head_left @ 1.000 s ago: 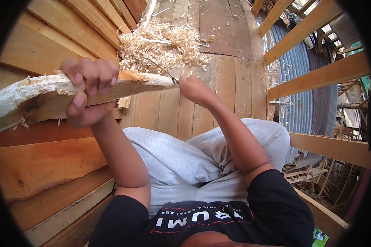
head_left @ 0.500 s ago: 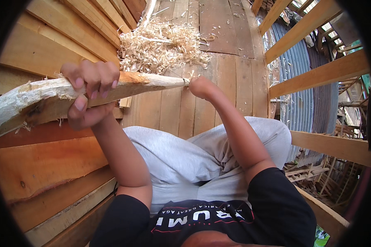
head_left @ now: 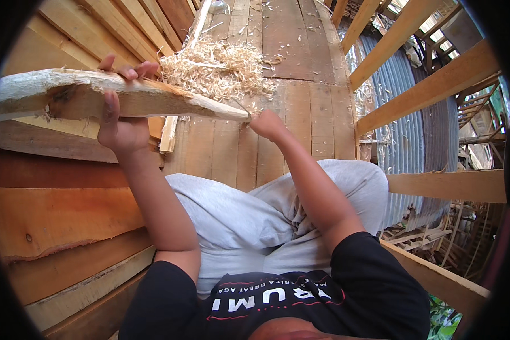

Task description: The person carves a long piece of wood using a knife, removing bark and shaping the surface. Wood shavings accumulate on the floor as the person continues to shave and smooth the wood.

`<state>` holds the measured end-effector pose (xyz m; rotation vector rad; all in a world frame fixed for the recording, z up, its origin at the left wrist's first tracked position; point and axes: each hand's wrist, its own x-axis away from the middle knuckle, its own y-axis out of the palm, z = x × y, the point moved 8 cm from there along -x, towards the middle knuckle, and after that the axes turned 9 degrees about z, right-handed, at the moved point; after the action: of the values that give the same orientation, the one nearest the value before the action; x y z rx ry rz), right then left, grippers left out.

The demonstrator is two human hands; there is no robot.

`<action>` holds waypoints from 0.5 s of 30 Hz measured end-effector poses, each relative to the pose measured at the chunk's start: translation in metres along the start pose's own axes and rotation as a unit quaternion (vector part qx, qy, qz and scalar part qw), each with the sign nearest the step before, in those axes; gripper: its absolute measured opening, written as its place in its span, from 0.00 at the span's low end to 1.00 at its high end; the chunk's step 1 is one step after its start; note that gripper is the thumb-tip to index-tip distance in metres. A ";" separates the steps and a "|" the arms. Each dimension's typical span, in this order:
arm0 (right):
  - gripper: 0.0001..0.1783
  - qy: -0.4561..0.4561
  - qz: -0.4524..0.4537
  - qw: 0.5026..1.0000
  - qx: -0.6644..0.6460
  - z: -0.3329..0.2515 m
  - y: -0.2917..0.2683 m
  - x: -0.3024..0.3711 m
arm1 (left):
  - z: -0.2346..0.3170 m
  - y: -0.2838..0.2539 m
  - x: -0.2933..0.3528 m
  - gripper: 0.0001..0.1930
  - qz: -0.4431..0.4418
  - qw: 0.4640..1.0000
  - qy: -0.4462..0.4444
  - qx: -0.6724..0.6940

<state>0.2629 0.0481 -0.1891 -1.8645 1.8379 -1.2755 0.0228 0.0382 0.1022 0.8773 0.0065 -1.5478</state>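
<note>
One long piece of wood [head_left: 133, 102], with two hands at it: one left hand [head_left: 122, 133] along its length, one right hand [head_left: 268, 126] at its narrow tip. One thin tool [head_left: 241, 106], mostly hidden, at that tip. Beyond the piece of wood, one pile of shavings [head_left: 215, 71]. On its near side, one black shirt [head_left: 175, 292], one pair of grey trousers [head_left: 226, 209], at least four boards [head_left: 68, 215]. To its right, at least five rails [head_left: 428, 89] and two metal sheets [head_left: 399, 107].

Long pale wooden piece [head_left: 167, 102], rough-hewn, gently curved, dark hollow near broad left end, tapering to narrow right tip; held sideways, tip dipping slightly. Thin blade [head_left: 242, 106] slanting at tip, mostly hidden.
</note>
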 end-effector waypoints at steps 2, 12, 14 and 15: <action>0.26 0.015 -0.007 0.995 -0.097 0.010 0.003 0.007 | 0.001 -0.005 0.002 0.27 0.083 0.996 -0.016 -0.009; 0.27 -0.007 0.035 0.997 -0.066 0.024 0.021 0.008 | -0.005 0.002 0.004 0.09 0.203 0.977 0.060 -0.018; 0.28 0.072 0.007 0.987 -0.144 0.026 0.020 0.013 | -0.005 -0.001 0.004 0.08 0.200 0.977 0.056 -0.041; 0.29 0.109 -0.006 0.977 -0.181 0.023 0.017 0.017 | -0.005 -0.004 0.005 0.09 0.200 0.977 0.047 -0.051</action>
<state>0.2645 0.0207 -0.2076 -1.9757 2.3110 -1.2596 0.0222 0.0372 0.0936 0.8119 -0.0208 -1.1198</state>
